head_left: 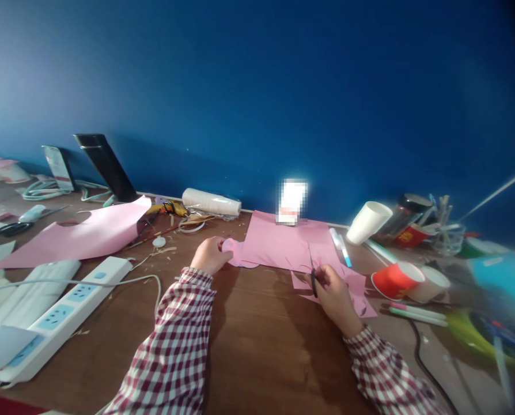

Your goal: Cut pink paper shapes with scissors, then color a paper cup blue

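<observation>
Between the thumb and fingers of my left hand (211, 255) is a small piece of pink paper (234, 252). My right hand (334, 294) is closed round the dark handles of a pair of scissors (313, 282), with the blades pointing away from me over pink paper. A larger pink sheet (275, 242) lies flat on the table behind both hands. Under and beside my right hand are pink paper scraps (359, 288) with cut edges. A marker (340, 246) with a blue end lies right of the sheet.
Left are a white power strip (63, 311), a curved pink sheet (84, 230) and black-handled scissors (14, 229). A stack of paper cups (211, 203) lies by the blue wall. At right are a white cup (368, 222), a red cup (396, 280) and yellow tape (473, 334).
</observation>
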Motion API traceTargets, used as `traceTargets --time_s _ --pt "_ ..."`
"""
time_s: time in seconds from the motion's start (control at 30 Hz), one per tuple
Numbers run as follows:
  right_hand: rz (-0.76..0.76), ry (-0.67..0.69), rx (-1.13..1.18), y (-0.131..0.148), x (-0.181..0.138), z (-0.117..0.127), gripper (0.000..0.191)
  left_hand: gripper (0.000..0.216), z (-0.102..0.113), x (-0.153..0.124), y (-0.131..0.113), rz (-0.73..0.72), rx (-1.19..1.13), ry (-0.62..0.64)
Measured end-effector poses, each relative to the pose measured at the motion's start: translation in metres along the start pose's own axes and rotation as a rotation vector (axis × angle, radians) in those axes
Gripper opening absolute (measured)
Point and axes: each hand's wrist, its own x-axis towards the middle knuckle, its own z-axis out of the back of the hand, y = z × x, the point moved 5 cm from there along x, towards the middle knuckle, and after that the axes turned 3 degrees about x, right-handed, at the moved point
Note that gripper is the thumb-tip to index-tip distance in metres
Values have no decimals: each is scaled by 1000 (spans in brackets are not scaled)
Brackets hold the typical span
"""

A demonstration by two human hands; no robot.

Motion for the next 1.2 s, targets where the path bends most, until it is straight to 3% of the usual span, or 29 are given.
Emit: traceTargets --time_s 0.2,0.43,0.57,0.67,0.8,1.0,1.2 --pt "-12 -1 -11 2 1 0 12 26 1 1 4 21 10 -3" --pt "-21 15 -41 3 -1 1 12 39 -16 2 0 23 -17 13" --pt "-19 15 -37 4 -2 1 13 31 -18 -1 -15 -115 151 -75" --pt "-18 12 -35 3 -2 1 14 32 -13 -2 -14 -70 190 -139" --pt "-27 8 -8 4 -1 1 17 30 -8 -2 -9 3 100 -170" --pt "-15 9 12 8 -2 1 23 32 -7 3 -5 3 1 -183" --pt "-20 14 -17 7 -2 1 20 32 -24 9 5 75 -236 -88"
